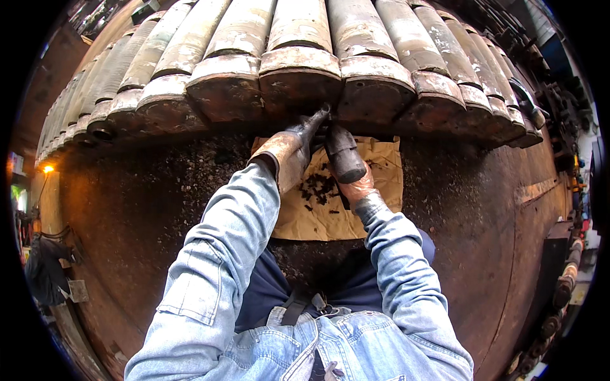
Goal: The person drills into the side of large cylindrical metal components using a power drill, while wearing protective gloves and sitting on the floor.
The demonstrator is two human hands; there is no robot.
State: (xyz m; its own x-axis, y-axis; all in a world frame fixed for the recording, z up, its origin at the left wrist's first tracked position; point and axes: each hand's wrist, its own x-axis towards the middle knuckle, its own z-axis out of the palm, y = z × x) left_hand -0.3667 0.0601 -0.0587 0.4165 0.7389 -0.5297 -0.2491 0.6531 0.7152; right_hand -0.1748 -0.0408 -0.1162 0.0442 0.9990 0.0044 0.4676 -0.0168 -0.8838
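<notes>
My right hand (357,187) is wrapped round a dark, rounded tool that looks like a power driver (345,155); its front end points away from me, under the blocks. Beside it my left hand (286,151), in a worn leather glove with blackened fingers, reaches up to the lower edge of a heavy metal block (298,89). Its fingers are drawn together near the tool's nose; what they hold is hidden. Below both hands a brown sheet of paper or cardboard (305,222) lies on the floor, with several small dark pieces, perhaps bolts (321,187), scattered on it.
A curved-looking row of pale, scuffed cylinders (238,28) with block ends spans the far side. Loose grit (203,184) covers the brown floor (470,241). At the left stand a glowing lamp (48,169) and a dark bag-like bundle (46,270); stacked parts (562,292) line the right.
</notes>
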